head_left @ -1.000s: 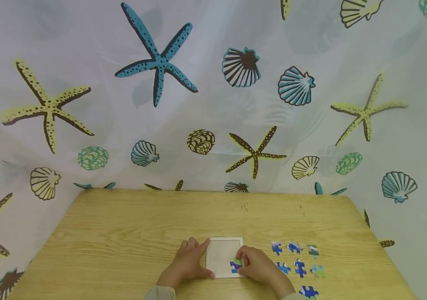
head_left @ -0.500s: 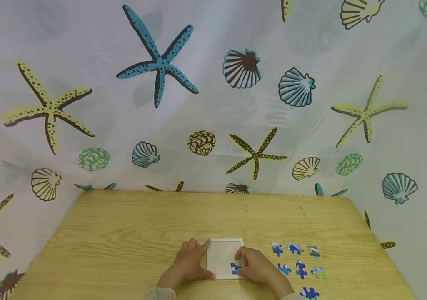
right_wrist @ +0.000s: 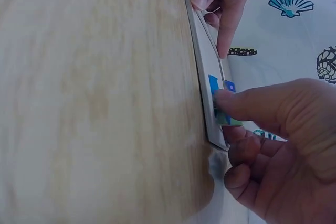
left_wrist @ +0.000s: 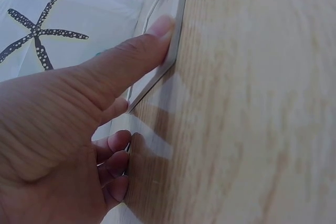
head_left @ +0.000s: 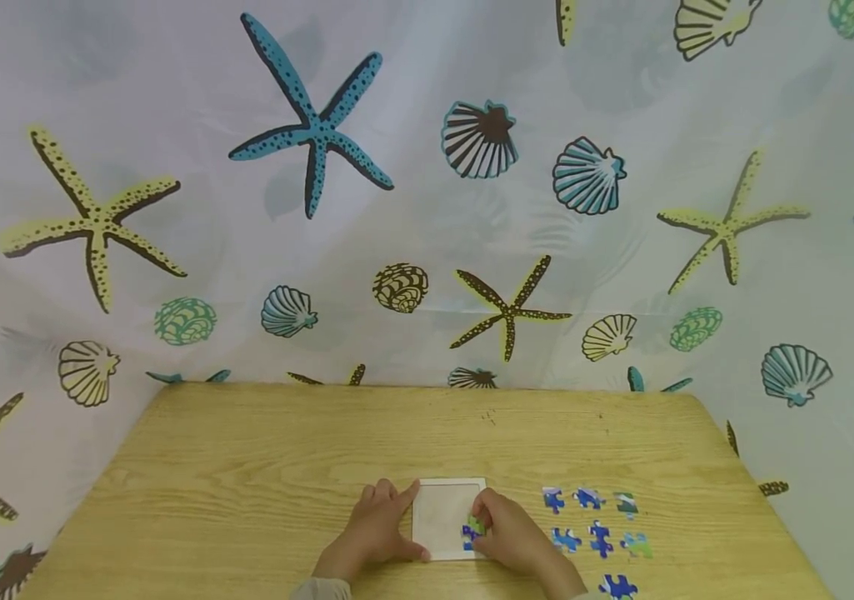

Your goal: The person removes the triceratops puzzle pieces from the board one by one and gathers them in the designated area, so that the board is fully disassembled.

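A square white puzzle tray [head_left: 441, 512] lies on the wooden table in front of the person. The left hand [head_left: 377, 525] spans its left side, thumb pressing the near corner and forefinger at the far one; in the left wrist view the thumb [left_wrist: 142, 48] lies straight on the rim. At the tray's near right corner, the right hand [head_left: 511, 533] pinches a blue and green jigsaw piece [head_left: 469, 535] between thumb and fingers. In the right wrist view the thumb [right_wrist: 236, 103] covers part of that piece, which sits tilted at the tray's rim.
Several loose jigsaw pieces [head_left: 601, 537] are laid out in rows on the wooden table [head_left: 262, 467], right of the tray. Behind and at both sides hangs a white curtain [head_left: 412, 217] printed with starfish and shells.
The jigsaw piece under the right hand has turned slightly, and the right fingers have shifted a little over it. The left hand and tray stay in place.
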The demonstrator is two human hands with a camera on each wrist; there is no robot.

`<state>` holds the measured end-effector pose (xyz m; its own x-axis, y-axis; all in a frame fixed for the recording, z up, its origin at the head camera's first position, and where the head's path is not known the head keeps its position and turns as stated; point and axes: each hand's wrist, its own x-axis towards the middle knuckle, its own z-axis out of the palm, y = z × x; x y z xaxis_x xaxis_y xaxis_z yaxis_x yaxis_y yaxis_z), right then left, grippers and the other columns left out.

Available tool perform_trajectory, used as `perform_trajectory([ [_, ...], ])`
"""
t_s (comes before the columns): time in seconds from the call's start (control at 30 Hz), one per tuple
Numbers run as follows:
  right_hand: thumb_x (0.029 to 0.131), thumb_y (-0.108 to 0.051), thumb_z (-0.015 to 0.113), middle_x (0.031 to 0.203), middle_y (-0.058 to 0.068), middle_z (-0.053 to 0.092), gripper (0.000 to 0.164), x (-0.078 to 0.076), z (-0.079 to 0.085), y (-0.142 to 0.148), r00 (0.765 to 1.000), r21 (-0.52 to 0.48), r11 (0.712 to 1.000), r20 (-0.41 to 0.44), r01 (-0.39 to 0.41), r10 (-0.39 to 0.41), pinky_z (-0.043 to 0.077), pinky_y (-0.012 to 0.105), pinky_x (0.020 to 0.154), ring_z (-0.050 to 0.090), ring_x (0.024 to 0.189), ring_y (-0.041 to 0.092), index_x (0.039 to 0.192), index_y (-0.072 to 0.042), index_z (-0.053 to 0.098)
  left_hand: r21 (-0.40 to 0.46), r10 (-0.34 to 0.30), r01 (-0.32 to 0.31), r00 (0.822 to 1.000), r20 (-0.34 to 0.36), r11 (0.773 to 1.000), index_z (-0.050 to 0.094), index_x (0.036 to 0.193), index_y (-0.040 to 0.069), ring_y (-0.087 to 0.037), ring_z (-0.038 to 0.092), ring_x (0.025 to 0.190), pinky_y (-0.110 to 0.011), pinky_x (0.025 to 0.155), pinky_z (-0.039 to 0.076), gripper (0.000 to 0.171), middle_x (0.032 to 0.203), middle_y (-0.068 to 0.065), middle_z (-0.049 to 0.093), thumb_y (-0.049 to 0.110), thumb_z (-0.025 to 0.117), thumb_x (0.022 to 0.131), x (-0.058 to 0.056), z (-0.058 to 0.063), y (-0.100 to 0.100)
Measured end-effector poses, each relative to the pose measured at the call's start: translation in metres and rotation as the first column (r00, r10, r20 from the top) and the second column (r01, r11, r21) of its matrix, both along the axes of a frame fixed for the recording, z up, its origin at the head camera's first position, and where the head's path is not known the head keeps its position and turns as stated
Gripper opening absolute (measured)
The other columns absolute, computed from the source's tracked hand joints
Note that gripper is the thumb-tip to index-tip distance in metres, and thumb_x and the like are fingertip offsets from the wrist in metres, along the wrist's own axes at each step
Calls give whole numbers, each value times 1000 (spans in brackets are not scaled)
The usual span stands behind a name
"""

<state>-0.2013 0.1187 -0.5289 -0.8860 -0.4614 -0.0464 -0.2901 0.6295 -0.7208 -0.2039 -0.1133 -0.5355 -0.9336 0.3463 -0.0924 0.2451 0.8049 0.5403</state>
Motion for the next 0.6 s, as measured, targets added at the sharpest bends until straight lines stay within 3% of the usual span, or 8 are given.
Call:
perform_trajectory([
  [0.2, 87, -8, 65, 79, -3, 50, 17, 7, 4, 7, 998, -114, 992, -27, 46, -50, 40, 22, 58, 42, 62, 5, 97, -8, 51, -4, 1, -1, 1000, 7, 1000, 42, 142, 7, -22, 29, 86, -33, 73, 28, 102, 93, -4, 32, 49, 84, 59, -2, -7, -1],
  [0.4, 90, -14, 63, 86, 2, 54, 17, 21, 19, 54, 980, -200, 959, 40, 200, -196, 44, 22, 60, 49, 67, 8, 102, -4, 56, 5, -5, 5, 1000, 6, 1000, 42, 142, 7, -23, 28, 85, -33, 73, 28, 102, 93, -4, 32, 49, 85, 59, -2, -8, -1],
  [0.5, 90, -15, 64, 89, 5, 57, 20, 33, 20, 92, 946, -181, 930, 102, 321, -307, 48, 23, 64, 55, 74, 11, 104, -1, 58, 11, -8, 8, 1000, 7, 1000, 42, 143, 7, -23, 28, 85, -33, 73, 28, 102, 93, -4, 32, 48, 85, 59, -3, -7, -1],
  [0.6, 90, -18, 65, 93, 5, 60, 24, 46, 16, 131, 877, -112, 875, 167, 471, -450, 50, 28, 70, 58, 83, 15, 105, 0, 60, 20, -8, 8, 1000, 8, 1000, 41, 143, 6, -23, 28, 86, -34, 73, 28, 102, 94, -4, 32, 47, 85, 60, -2, -5, -1],
])
